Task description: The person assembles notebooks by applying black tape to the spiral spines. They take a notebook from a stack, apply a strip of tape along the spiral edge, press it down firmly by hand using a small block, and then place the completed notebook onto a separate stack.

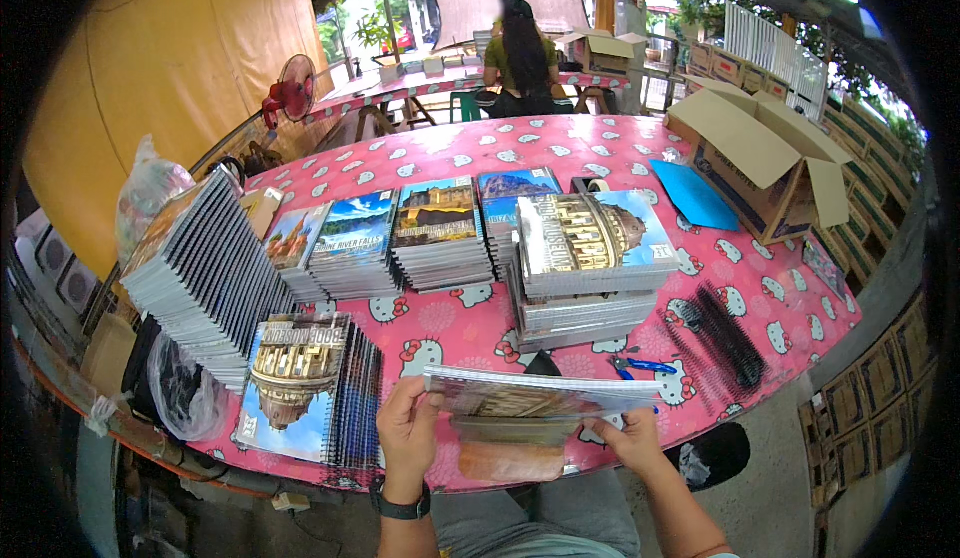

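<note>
Above the table's near edge, both hands hold a book (540, 394) tilted up, its page edges towards the top and a glossy, partly see-through sheet hanging below. My left hand (408, 426) grips its left end, thumb in front, a dark watch on the wrist. My right hand (628, 440) pinches its lower right part. Blue-handled pliers (645, 366) lie just beyond the right hand. Farther right is a bundle of black spiral binding coils (728, 343). Left of my left hand sits a stack of spiral-bound books (290, 388) with a domed building on the cover.
Beyond the held book rises a stack of books (590, 238). Several shorter stacks (440, 228) line the middle, and a tall stack (205, 268) leans at left. An open carton (760, 173) and blue sheet (693, 194) are far right. A person (520, 63) sits behind.
</note>
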### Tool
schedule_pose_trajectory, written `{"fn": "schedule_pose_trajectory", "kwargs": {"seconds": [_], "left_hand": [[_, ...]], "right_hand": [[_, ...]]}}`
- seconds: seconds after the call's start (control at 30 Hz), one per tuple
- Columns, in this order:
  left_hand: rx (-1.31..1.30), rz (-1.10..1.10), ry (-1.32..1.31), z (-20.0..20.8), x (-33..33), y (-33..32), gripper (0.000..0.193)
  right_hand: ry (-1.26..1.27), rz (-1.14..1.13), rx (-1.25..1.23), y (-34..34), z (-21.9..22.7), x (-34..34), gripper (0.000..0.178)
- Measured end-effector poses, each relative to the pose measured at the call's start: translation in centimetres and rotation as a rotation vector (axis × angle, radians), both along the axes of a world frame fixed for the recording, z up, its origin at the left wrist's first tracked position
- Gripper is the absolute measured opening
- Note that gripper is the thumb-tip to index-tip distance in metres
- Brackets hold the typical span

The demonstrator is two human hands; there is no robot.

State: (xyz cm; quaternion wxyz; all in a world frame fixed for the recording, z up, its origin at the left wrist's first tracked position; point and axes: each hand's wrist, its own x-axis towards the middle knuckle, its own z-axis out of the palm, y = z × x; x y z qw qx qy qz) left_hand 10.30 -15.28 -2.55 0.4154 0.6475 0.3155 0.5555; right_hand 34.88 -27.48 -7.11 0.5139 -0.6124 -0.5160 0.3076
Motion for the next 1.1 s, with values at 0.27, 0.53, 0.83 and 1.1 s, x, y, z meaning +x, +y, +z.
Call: {"fn": "schedule_pose_trajectory", "kwargs": {"seconds": [0.27,0.53,0.83,1.1], "left_hand": [[-0.141,0.138,-0.432,-6.0,-0.3,-0.4,0.042],[-0.318,0.141,-0.315,-2.4,3.1,1.1,0.018],[-0.015,0.381,-0.114,-1.2,2.8,0.5,0.048],[0.340,0.060,0.825,1.5,9.2,-6.0,0.044]], "right_hand": [[-0.342,-0.335,-0.257,2.1,0.0,7.2,0.024],[-0.859,-0.714,-0.216,2.2,-3.8,16.7,0.020],[-0.787,-0.840,0.162,1.2,1.8,14.3,0.024],[-0.262,-0.148,-0.097,-2.0,9.5,5.6,0.030]]}}
